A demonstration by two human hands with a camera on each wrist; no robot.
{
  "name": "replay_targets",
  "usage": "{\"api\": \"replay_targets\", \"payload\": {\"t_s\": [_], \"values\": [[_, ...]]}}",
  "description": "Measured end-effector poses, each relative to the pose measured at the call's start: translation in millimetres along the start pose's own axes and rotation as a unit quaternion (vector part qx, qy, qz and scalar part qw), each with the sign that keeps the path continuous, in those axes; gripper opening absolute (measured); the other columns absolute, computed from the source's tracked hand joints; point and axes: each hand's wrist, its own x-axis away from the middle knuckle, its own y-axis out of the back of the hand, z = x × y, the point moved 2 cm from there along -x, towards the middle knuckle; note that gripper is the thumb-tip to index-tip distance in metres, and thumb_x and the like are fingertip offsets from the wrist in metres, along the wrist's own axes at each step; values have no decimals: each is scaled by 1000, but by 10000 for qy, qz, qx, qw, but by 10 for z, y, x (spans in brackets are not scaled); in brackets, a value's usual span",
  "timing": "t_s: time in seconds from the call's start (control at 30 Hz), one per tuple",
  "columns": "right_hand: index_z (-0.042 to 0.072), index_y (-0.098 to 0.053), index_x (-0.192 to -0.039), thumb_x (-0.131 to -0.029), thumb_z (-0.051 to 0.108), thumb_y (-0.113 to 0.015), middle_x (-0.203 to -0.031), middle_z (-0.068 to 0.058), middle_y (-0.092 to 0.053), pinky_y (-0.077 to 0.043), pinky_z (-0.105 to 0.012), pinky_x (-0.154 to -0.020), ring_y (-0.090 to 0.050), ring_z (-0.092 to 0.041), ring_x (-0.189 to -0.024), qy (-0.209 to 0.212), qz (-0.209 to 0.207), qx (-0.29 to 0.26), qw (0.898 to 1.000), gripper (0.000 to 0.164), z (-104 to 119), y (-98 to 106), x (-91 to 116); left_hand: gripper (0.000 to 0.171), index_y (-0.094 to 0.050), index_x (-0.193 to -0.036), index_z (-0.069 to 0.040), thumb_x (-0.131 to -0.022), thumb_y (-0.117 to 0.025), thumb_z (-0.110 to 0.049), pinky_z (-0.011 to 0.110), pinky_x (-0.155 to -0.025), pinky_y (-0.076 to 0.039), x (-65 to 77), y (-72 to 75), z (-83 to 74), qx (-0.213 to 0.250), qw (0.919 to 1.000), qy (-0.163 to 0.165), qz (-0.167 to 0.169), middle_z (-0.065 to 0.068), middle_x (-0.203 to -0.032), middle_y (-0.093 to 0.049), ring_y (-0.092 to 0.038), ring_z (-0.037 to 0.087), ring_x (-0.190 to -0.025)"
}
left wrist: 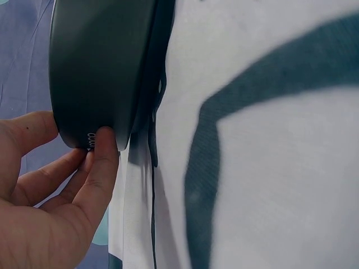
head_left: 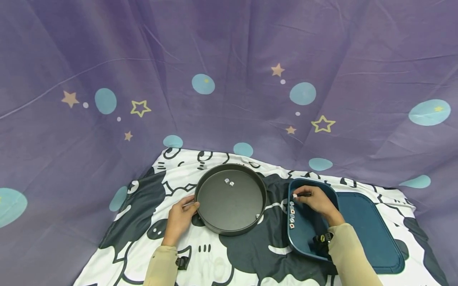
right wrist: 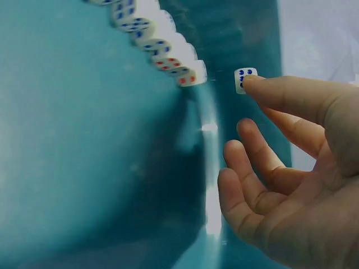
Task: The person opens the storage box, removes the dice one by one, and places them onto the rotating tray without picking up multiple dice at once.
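A round dark baking pan (head_left: pixel 229 202) stands on the patterned cloth. My left hand (head_left: pixel 180 218) grips its left side, the thumb at the rim and the fingers against the outer wall (left wrist: pixel 84 67). Two white dice (head_left: pixel 229 182) lie toward the pan's far side, and another die (head_left: pixel 257 216) is at its right edge. My right hand (head_left: pixel 316 200) is over the blue bin (head_left: pixel 304 242), pinching a white die (right wrist: pixel 242 82) with blue pips between thumb and forefinger. Several dice (right wrist: pixel 162 50) sit in a row along the bin's left wall.
A flat blue lid (head_left: pixel 372 234) lies to the right of the bin. Black-and-white cartoon cloth (head_left: pixel 200 254) covers the surface. Behind it hangs a purple curtain (head_left: pixel 229 115) with stars and ovals.
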Motion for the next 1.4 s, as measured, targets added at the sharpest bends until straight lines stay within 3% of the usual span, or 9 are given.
{"api": "replay_targets", "payload": {"t_s": [0.3,0.63,0.87,0.97,1.13,1.4], "values": [[-4,-71,-110,-90,2,-73,-108,-17,-69,-54,-23,-73,-62,-19,-89,160,-289,-125,9994,22,156,133,11,34,-67,-126,0,-95,-71,-14,25,-80,-60,2,2,0,29,10000,-8,-7,18,-120,-68,-70,26,-105],[-2,-70,-115,-92,9,-73,-111,-15,-68,-54,-26,-75,-65,-24,-88,138,-258,-207,9994,26,440,169,21,35,-66,-126,1,-95,-71,-13,24,-81,-59,7,-1,-9,85,10000,-12,14,18,-121,-68,-69,27,-106],[-3,-69,-116,-93,9,-71,-111,-16,-67,-57,-34,-77,-65,-30,-90,321,-198,-332,9987,26,614,122,-9,34,-67,-126,0,-94,-71,-13,24,-80,-59,4,5,-7,78,10000,-23,2,17,-120,-68,-69,25,-105],[-2,-69,-116,-94,6,-70,-110,-17,-67,-57,-39,-74,-63,-28,-83,384,-209,-304,9986,23,683,94,-34,34,-67,-126,0,-95,-71,-13,24,-81,-59,0,3,-3,85,10000,-36,14,18,-121,-68,-69,26,-105],[-1,-69,-117,-95,5,-68,-100,-20,-66,-52,-36,-65,-55,-28,-72,420,-145,-281,9986,23,792,35,-91,34,-67,-125,0,-94,-71,-13,24,-81,-59,3,6,-4,115,9999,-21,-7,18,-121,-68,-69,26,-106],[6,-71,-114,-95,12,-70,-108,-12,-67,-51,-36,-65,-59,-29,-84,588,75,-490,9970,20,997,-112,-202,34,-67,-126,1,-95,-70,-13,24,-81,-59,7,-3,-10,116,9999,-6,10,18,-119,-69,-69,26,-106]]}}
